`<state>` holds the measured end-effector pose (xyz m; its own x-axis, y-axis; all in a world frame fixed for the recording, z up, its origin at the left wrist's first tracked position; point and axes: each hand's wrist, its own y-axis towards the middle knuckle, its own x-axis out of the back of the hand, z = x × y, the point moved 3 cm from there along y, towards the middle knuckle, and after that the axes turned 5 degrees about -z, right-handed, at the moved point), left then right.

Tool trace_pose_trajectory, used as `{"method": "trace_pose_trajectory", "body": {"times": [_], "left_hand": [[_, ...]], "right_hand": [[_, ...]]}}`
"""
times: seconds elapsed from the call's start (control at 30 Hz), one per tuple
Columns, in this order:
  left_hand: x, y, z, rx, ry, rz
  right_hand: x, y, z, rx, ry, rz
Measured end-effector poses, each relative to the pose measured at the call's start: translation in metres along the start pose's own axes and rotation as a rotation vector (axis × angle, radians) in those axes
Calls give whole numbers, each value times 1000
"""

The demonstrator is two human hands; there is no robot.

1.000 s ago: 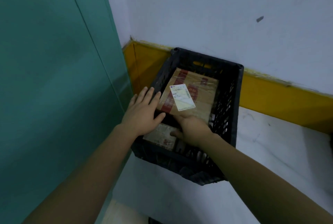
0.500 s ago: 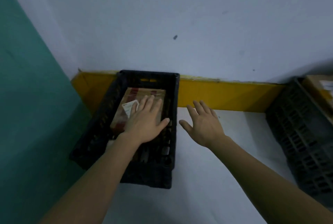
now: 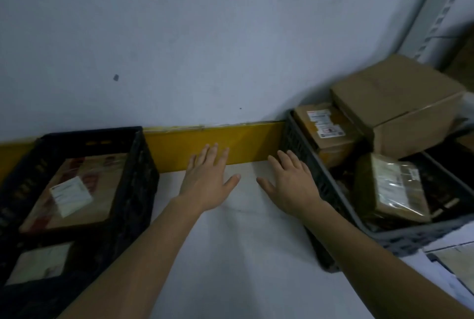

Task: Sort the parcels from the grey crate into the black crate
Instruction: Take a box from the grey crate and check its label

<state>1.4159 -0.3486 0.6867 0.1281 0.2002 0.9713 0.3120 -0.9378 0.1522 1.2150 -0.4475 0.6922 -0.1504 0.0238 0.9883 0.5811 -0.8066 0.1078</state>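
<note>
The black crate (image 3: 136, 180) stands at the left on the white surface. In it lies a brown parcel with red print and a white label (image 3: 74, 190), and a second parcel (image 3: 38, 262) lies nearer me. The grey crate (image 3: 307, 164) stands at the right. It holds a labelled cardboard box (image 3: 325, 128), a plastic-wrapped parcel (image 3: 392, 188) and a large plain carton (image 3: 395, 98) on top. My left hand (image 3: 207, 180) and my right hand (image 3: 292, 182) hover between the crates, fingers spread, holding nothing. The right hand is close to the grey crate's left wall.
A pale wall with a yellow strip (image 3: 230, 141) along its foot runs behind both crates. The white surface (image 3: 230, 254) lies between the crates. A metal shelf upright (image 3: 441, 3) rises at the far right. Flat sheets (image 3: 451, 259) lie at the lower right.
The view has swung right, from the black crate toward the grey one. My left hand has come off the parcel in the black crate, and both hands have moved right, empty.
</note>
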Motion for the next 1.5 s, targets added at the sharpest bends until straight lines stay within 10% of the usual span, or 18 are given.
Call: {"method": "trace_pose_trajectory", "body": {"times": [0.77,1.23,1.5], "left_hand": [[-7,134,-236,-368,-269,40],[-35,208,-328,54,-646,195],[-14,208,-338,243,-1050,11]], "right_hand": [[83,-37,-270,-516,32,-280],[135,62,-395,-428,378,-405],[153,70,-389,-281,619,-575]]}}
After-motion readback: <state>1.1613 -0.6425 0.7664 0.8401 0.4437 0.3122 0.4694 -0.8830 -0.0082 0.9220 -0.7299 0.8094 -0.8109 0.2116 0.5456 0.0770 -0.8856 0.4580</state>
